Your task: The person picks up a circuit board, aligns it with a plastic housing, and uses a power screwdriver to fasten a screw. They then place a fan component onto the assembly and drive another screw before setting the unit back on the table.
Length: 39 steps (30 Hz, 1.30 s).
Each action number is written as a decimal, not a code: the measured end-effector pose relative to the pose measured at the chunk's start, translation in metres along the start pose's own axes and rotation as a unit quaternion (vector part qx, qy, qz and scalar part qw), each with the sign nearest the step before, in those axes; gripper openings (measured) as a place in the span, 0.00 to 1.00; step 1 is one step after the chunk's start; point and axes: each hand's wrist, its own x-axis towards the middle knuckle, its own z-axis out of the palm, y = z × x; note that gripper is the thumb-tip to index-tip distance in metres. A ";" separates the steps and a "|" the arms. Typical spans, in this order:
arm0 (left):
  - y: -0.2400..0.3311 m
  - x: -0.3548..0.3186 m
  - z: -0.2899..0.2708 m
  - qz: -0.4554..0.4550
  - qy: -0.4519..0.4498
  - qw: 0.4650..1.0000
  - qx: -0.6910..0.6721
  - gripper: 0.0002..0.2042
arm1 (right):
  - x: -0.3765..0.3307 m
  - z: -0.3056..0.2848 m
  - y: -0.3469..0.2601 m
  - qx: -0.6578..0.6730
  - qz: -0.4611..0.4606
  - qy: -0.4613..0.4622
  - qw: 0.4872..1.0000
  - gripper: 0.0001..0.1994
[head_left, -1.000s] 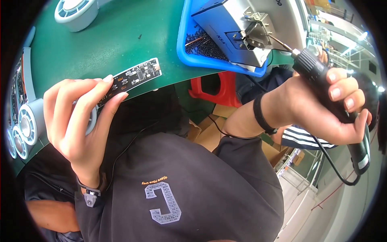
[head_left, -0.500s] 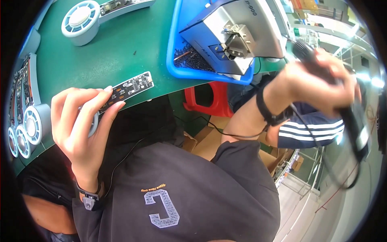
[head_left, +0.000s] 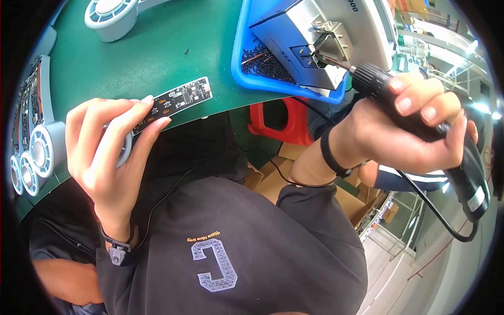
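My left hand point(head_left: 107, 144) pinches a pale-blue handheld fan by its handle, between thumb and fingers. The handle's open face shows a black circuit board point(head_left: 185, 98); the round fan head is mostly hidden behind my palm. Wrapped in my right hand point(head_left: 415, 123) is a black corded electric screwdriver point(head_left: 374, 83). Its bit points left into the small metal outlet of a silver screw feeder point(head_left: 291, 52); whether a screw sits on the tip I cannot tell. The feeder stands in a blue tray point(head_left: 242, 79) with many small dark screws point(head_left: 266, 65).
More fans point(head_left: 43, 149) line the green table's left side, and another fan point(head_left: 111, 18) lies at the far edge. One loose screw point(head_left: 186, 51) rests on the table point(head_left: 136, 63). Beyond the near edge are a red stool point(head_left: 275, 123), cardboard boxes point(head_left: 278, 181) and another person's striped clothing point(head_left: 412, 178).
My right hand has brought the screwdriver, blurred and raised away before, to the feeder's outlet. My left hand keeps the fan in nearly the same place. The whole view has shifted slightly.
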 end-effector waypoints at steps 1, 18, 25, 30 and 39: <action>0.000 0.000 0.000 0.000 -0.001 1.000 -0.001 0.19 | 0.000 0.000 0.004 0.000 0.002 0.001 1.000 0.11; -0.005 0.000 -0.004 -0.015 -0.018 1.000 -0.018 0.20 | 0.026 0.004 0.015 0.158 0.186 -0.177 0.953 0.06; -0.019 -0.006 0.001 0.014 -0.003 0.999 -0.031 0.20 | -0.026 0.027 -0.010 0.190 0.109 -0.226 0.949 0.07; -0.020 -0.008 0.000 0.015 0.002 0.999 -0.040 0.20 | -0.034 0.032 -0.002 0.189 0.140 -0.256 0.938 0.08; -0.022 -0.009 0.002 0.022 0.000 0.999 -0.039 0.20 | -0.036 0.038 0.007 0.186 0.198 -0.291 0.917 0.09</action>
